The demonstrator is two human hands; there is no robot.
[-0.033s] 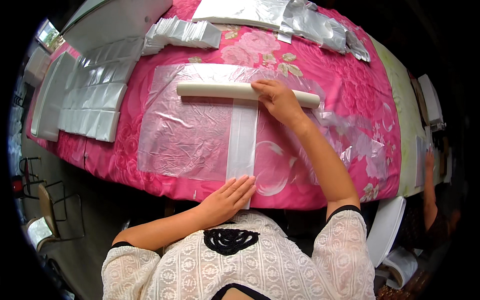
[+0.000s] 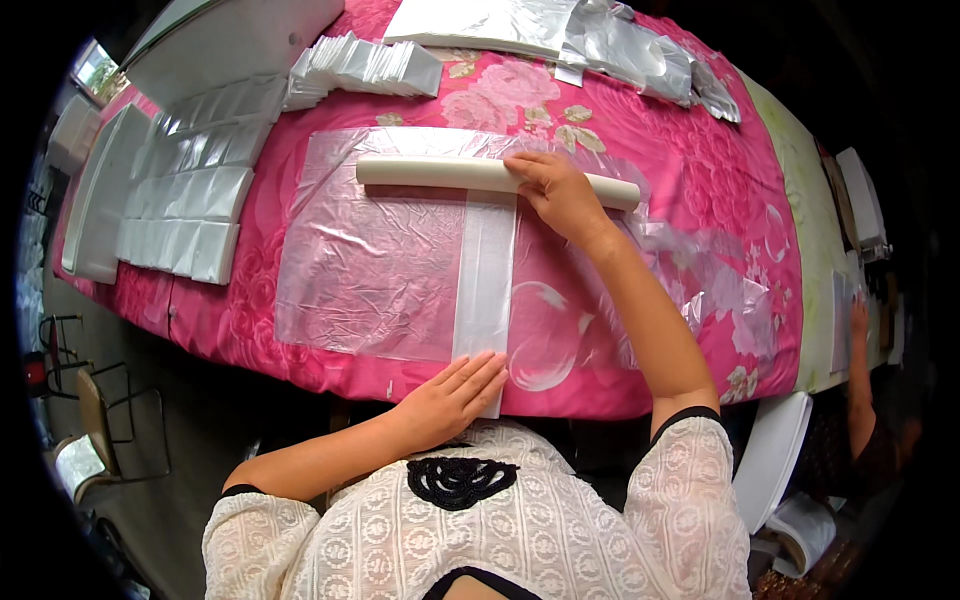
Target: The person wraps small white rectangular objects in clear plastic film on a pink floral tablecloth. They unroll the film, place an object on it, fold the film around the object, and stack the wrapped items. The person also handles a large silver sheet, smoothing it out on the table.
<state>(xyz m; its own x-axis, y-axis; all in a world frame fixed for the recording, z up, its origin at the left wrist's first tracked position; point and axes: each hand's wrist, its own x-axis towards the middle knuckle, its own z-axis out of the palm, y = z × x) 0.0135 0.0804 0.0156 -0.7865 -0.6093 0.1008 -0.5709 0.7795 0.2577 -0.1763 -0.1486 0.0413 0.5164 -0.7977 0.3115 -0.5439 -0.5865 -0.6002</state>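
Note:
My right hand [image 2: 560, 200] is closed round a white cylinder [image 2: 430, 172], a tube or rolling rod, right of its middle. The cylinder lies crosswise over a clear plastic sheet [image 2: 370, 270] on the table. Beneath it runs a strip of folded, whitish plastic [image 2: 485, 270], pointing toward me along the sheet's right part. Flat on the near end of this strip, at the table's edge, rests my left hand [image 2: 455, 400], its fingers stretched out and holding nothing.
A pink flowered cloth [image 2: 690, 180] covers the table. Folded plastic packets [image 2: 190, 190] stand in rows at the left beside white boxes [image 2: 105, 200]. More packets [image 2: 365, 65] and a plastic stack [image 2: 480, 25] lie at the back. Loose clear plastic [image 2: 700, 270] lies right; another person's arm [image 2: 858, 380] shows far right.
The white cylinder's left end has shifted very slightly away from me and to the right. Both hands have barely moved.

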